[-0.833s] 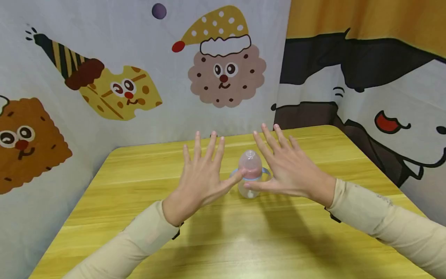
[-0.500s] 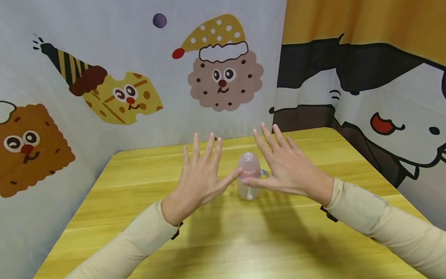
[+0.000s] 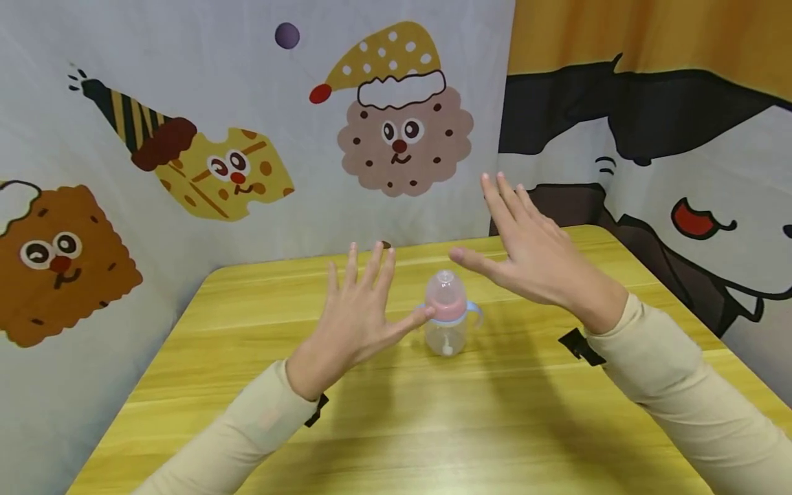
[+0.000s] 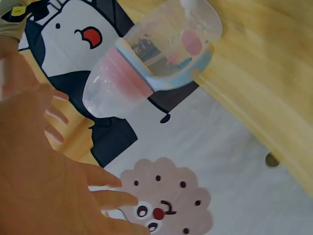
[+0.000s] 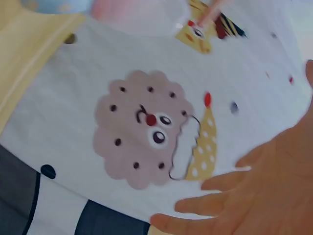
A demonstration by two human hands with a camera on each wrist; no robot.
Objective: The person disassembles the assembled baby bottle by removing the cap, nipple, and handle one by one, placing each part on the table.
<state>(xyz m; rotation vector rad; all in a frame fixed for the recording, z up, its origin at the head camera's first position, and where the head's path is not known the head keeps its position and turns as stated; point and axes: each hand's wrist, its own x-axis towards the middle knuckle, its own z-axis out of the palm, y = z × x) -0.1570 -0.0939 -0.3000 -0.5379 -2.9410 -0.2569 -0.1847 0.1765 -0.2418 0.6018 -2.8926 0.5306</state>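
A clear baby bottle [image 3: 446,338] with a pink collar, blue side handles and a see-through dome cap stands upright on the wooden table. My left hand [image 3: 353,316] is raised to its left, fingers spread and straight, the thumb tip overlapping the bottle's left handle in the head view. My right hand [image 3: 535,258] is held higher, up and to the right of the bottle, with its fingers straight and thumb pointing left. Neither hand holds anything. The left wrist view shows the bottle [image 4: 129,73] beyond the left hand [image 4: 54,181]; in the right wrist view only its cap and collar [image 5: 137,14] show, blurred.
The yellow wood-grain table [image 3: 396,426] has its back edge against a white curtain [image 3: 185,41] printed with cartoon food. To the right hangs another curtain [image 3: 643,124] with a cartoon animal. A black strap [image 3: 581,347] shows under the right wrist.
My right hand has lifted and moved right, away from the bottle, uncovering its right handle and lower body. The left hand stays nearly in place. The head view has shifted slightly.
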